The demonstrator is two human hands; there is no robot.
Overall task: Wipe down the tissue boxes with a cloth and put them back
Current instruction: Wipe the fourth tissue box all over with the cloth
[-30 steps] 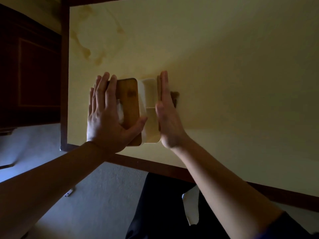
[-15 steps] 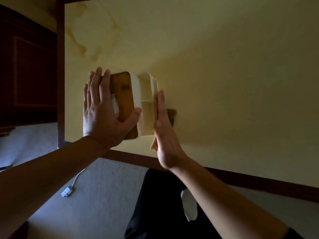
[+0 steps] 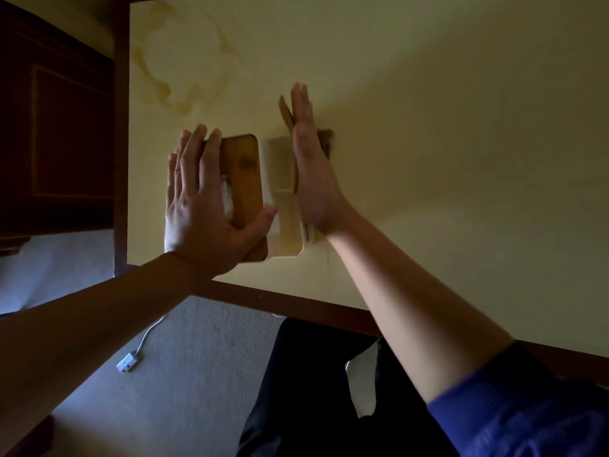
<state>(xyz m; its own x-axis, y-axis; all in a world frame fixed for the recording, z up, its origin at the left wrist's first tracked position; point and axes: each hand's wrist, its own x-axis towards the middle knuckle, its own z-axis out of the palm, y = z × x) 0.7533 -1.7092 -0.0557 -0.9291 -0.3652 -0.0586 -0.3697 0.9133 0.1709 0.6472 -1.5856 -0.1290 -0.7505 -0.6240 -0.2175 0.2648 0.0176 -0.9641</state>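
The tissue box point(image 3: 250, 192), with its wooden lid and pale open compartments alongside, sits on the yellow bench point(image 3: 428, 143) close to the near-left corner, its long axis running from 12 to 6 o'clock, away from the person. The left hand point(image 3: 197, 206) lies flat over the lid with fingers straight and thumb spread toward 3 o'clock, steadying the box rather than clasping it; a bit of white tissue point(image 3: 227, 196) peeps out by the palm. The right hand point(image 3: 313, 166) stands on edge against the box's 3 o'clock side, fingers straight and together, pressing a thin tan cloth point(image 3: 287, 110) to that wall. So the box sits between both hands, each touching it, and I'd guess any stroke runs lengthwise.
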